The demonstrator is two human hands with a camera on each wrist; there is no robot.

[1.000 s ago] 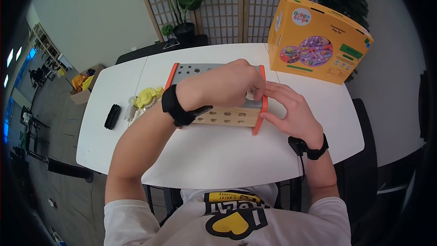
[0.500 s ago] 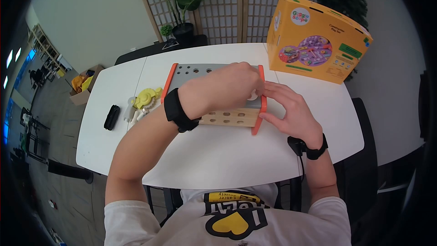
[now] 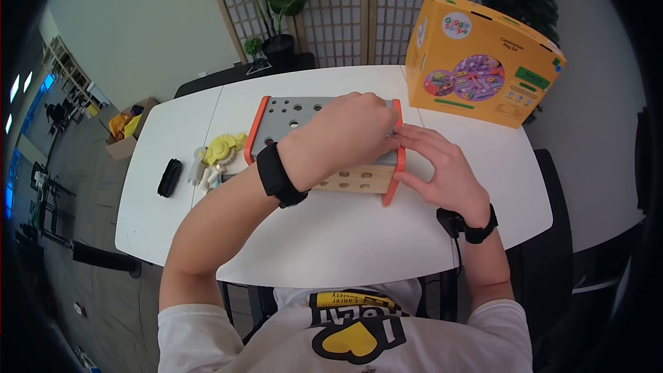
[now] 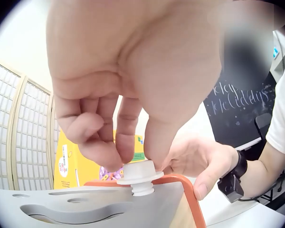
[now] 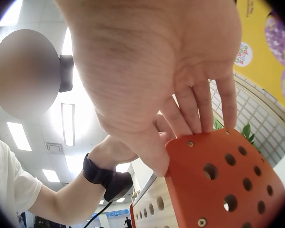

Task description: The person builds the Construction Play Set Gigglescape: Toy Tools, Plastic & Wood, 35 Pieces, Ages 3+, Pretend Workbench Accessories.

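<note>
White bolt (image 4: 139, 172) was set partly in the grey top (image 4: 156, 208), near the orange end panel (image 5: 195, 190), above the worktop (image 3: 338, 235). Its head was pinched in a narrow grip by the left hand (image 3: 349, 128), seemingly for control; the panel was touched by the right hand (image 3: 447, 176), fingers extended, apparently for steadiness.

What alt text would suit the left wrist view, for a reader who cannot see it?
A bare left hand pinches the head of a white toy bolt, its threads showing above the gray slotted top of a toy workbench. Behind it, the right hand rests at the orange end panel.
</note>
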